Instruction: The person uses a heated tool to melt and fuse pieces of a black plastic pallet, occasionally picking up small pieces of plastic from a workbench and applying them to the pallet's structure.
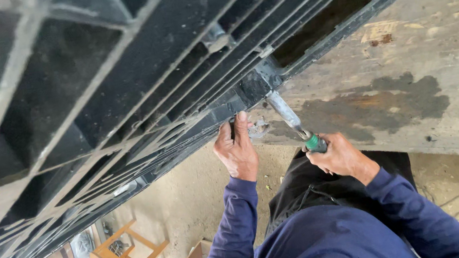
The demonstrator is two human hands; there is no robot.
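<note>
While left grip [237, 149] clasps black gate frame [221, 115], right grip [337, 155] clamped on green-handled tool [296, 124] just beside.

Both arms reach forward in dark blue sleeves, the cuffs ending at the wrists. The left hand [237, 149] is raised highest, back of the hand toward the camera, fingers hooked up and over (the tips are hidden from view), thumb on the right side. The right hand [338, 155] sits lower and just to the right, curled in a closed fist, knuckles up, wrist bent slightly inward. The two hands stay near each other without touching.
</note>
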